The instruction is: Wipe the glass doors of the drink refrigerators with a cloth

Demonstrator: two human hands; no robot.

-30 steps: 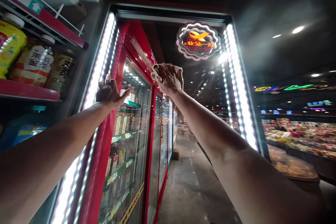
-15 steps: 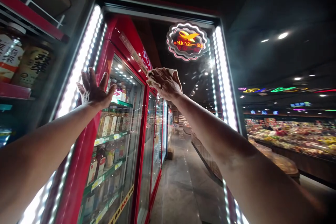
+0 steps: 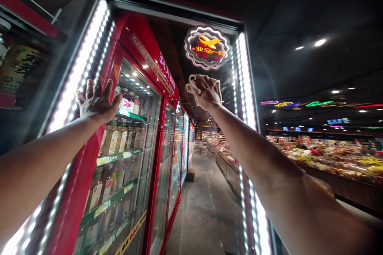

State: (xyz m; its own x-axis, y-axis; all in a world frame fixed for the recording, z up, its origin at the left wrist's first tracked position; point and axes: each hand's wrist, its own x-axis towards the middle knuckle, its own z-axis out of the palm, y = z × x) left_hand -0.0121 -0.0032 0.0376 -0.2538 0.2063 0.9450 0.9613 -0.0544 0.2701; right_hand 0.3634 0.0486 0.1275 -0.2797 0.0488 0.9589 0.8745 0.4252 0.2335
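A glass door [image 3: 206, 127] with bright LED strips down both sides stands open in front of me. My right hand [image 3: 206, 92] presses a light-coloured cloth [image 3: 216, 84] to the glass, below a glowing scalloped sign [image 3: 208, 47] with mirrored lettering. Its fingers lie over the cloth, whose edges stick out around them. My left hand [image 3: 97, 101] is spread with the fingers apart at the door's left side, beside the left LED strip [image 3: 80, 63]. That hand holds nothing.
Through the glass stands a red drinks fridge [image 3: 119, 42] with bottles on green-edged shelves. A grey aisle floor [image 3: 199, 203] runs away beyond it. Shelves with dark-labelled bottles [image 3: 22, 67] are at the far left. Produce displays [image 3: 335, 155] fill the right side.
My right hand has slid the cloth to the right across the glass. My left hand stays spread by the LED strip. The view has shifted slightly, with the door frame now further left.
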